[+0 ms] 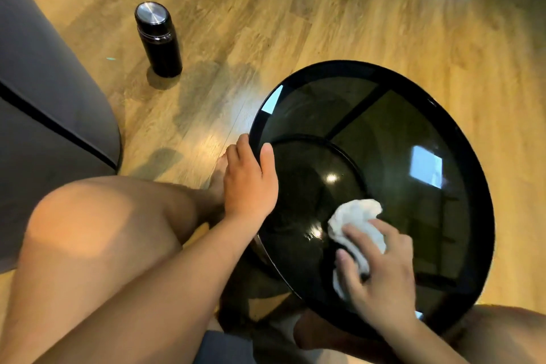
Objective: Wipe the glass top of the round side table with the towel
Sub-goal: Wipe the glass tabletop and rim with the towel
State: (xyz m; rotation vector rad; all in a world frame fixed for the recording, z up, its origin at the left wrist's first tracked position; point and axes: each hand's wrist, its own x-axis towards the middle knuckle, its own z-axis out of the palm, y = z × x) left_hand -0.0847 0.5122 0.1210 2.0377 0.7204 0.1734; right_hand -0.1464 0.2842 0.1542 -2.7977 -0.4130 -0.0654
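Right hand [381, 272] presses a crumpled white towel [354, 221] onto the dark round glass tabletop [413, 133].
Its grip is closed on the towel, near the glass's near edge; the left hand [249, 183] clasps the rim, thumb on top. A black steel-capped flask [159, 40] stands well apart on the wooden floor [295, 9].

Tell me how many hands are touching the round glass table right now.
2. The left hand grips the left rim of the glass top, thumb lying on the glass. The right hand presses the white towel onto the near part of the glass.
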